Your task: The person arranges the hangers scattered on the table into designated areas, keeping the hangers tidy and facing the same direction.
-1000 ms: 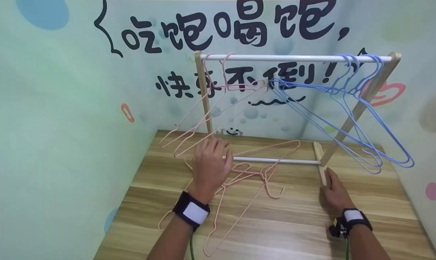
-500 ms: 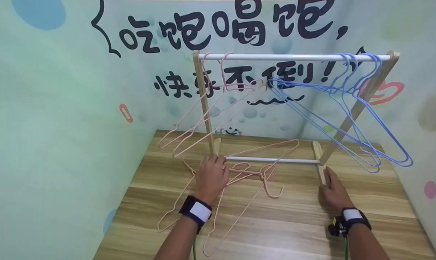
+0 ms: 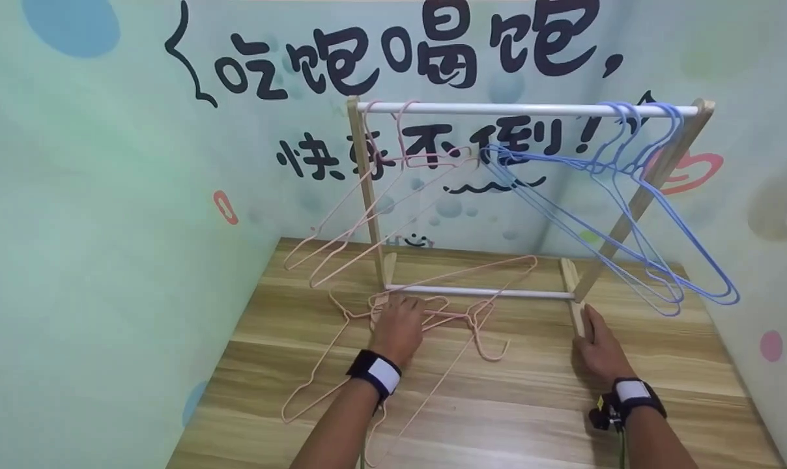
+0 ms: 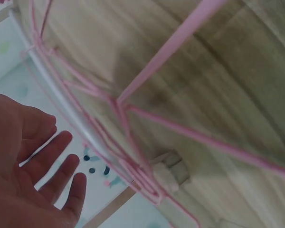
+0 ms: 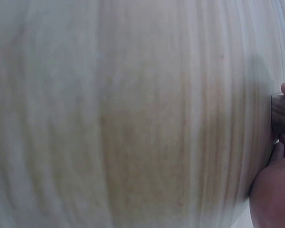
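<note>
Above the pink wire hangers [image 3: 477, 332] lying on the wooden table, my left hand [image 3: 399, 329] hovers by the rack's left foot. The left wrist view shows its fingers [image 4: 61, 164] spread and holding nothing, apart from the pink hangers [image 4: 213, 140] and the foot's end [image 4: 173, 171]. My right hand [image 3: 603, 348] grips the front end of the rack's right wooden foot [image 3: 577, 318], thumb on one side and fingers on the other. At the right edge of the right wrist view, the foot's end [image 5: 279, 114] shows between thumb and fingers.
Two pink hangers [image 3: 403, 133] hang at the left of the rack's white top rail [image 3: 517, 110]; several blue hangers [image 3: 686, 228] hang at its right. A white lower rail [image 3: 478, 291] joins the rack's sides. Printed walls stand behind and to the left and right.
My left hand has come down from the rack's left upright, toward me and slightly right, over the pink hangers. My right hand stays on the right foot.
</note>
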### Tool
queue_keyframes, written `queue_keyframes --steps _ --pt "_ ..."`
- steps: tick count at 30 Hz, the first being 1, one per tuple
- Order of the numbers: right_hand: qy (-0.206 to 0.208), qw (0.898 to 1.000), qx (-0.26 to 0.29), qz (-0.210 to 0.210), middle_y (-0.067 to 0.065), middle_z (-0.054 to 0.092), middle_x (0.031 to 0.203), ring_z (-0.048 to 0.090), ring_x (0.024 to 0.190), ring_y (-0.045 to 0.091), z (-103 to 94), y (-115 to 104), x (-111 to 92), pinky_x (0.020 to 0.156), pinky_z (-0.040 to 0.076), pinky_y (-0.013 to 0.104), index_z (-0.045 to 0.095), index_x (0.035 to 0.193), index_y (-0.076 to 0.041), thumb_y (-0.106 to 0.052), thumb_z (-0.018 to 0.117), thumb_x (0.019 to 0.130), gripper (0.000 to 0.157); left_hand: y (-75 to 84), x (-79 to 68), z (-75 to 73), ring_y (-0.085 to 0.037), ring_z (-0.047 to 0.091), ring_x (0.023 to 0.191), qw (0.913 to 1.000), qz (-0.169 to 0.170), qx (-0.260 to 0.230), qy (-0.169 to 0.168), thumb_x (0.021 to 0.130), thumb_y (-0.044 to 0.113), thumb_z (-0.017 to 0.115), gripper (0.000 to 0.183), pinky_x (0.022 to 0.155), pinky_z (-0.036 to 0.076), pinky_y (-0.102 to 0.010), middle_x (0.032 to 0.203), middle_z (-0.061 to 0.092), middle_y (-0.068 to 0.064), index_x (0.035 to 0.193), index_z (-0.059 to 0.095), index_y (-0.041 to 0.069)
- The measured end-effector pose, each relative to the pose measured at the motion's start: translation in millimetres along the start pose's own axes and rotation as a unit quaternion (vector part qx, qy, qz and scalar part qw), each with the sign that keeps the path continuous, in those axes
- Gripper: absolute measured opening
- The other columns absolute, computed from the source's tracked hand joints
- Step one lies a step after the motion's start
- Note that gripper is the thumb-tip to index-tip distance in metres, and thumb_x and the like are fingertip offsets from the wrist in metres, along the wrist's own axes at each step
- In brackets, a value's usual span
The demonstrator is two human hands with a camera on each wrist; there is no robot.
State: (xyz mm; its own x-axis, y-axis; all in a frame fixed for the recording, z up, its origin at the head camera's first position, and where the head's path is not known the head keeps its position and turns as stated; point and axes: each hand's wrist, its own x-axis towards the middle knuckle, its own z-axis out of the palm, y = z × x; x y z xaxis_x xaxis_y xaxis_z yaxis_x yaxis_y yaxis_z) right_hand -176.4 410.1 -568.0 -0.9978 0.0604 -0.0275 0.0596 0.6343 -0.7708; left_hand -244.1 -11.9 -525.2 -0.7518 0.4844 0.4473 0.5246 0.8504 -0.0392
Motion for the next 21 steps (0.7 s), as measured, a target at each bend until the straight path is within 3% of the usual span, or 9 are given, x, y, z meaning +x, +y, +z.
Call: queue_keyframes --steps 6,21 --pt "-0.005 1.0 0.012 0.008 0.042 0.011 0.173 0.015 0.158 0.062 -1.0 -3 -1 0.128 0.015 0.07 0.005 0.17 0.011 0.0 0.049 0.109 0.076 4.6 0.4 19.1 -0.03 0.074 0.105 0.9993 0.026 -0.025 -0.014 0.089 -0.001 0.078 0.042 0.089 0.06 -0.045 0.117 0.08 -0.005 0.129 0.079 0.014" --pt "-0.004 1.0 0.004 0.017 0.043 0.012 0.172 0.019 0.156 0.064 -0.6 -5 -2 0.127 0.017 0.072 0.005 0.17 0.011 -0.003 0.049 0.11 0.076 5.4 -1.8 21.4 -0.028 0.073 0.104 0.9998 0.012 -0.016 0.003 0.093 0.014 0.082 0.005 0.09 0.058 -0.044 0.103 0.076 -0.006 0.097 0.083 0.013"
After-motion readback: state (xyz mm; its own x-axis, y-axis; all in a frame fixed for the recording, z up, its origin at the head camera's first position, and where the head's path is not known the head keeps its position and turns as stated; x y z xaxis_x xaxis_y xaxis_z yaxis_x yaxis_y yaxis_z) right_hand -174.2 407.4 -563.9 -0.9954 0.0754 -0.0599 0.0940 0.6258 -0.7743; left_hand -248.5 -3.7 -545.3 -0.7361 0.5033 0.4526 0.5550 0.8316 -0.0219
